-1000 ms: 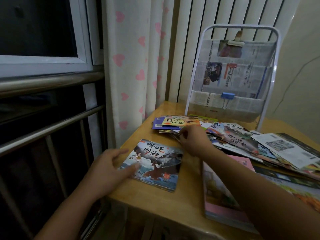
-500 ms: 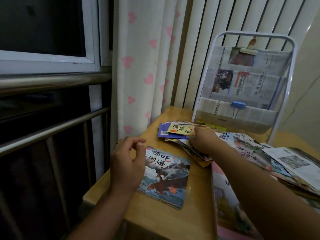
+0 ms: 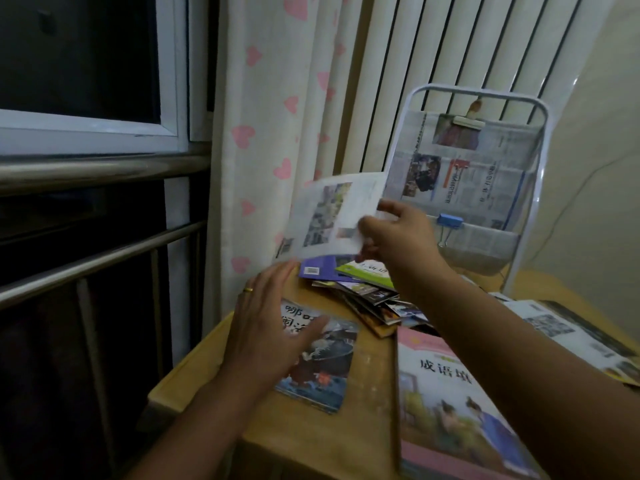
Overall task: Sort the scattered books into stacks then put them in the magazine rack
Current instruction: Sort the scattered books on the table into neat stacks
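Observation:
My right hand (image 3: 398,237) pinches a thin pale book (image 3: 329,216) by its right edge and holds it tilted in the air above a messy pile of books (image 3: 367,289). My left hand (image 3: 270,327) hovers with fingers spread over a dark illustrated book (image 3: 322,362) that lies flat near the table's left front corner. A large pink-edged book (image 3: 450,403) lies at the front right, partly under my right forearm. The white wire magazine rack (image 3: 523,188), lined with newspaper, stands at the back of the table.
The small wooden table (image 3: 370,393) stands against a heart-print curtain (image 3: 270,133) and a radiator. To the left are a window and metal rails (image 3: 100,168). More books and papers (image 3: 571,334) spread over the table's right side. A blue binder clip (image 3: 449,220) hangs on the rack.
My right hand has lifted the pale book off the pile and raised it. My left hand has opened and moved over the dark book. The camera has moved closer.

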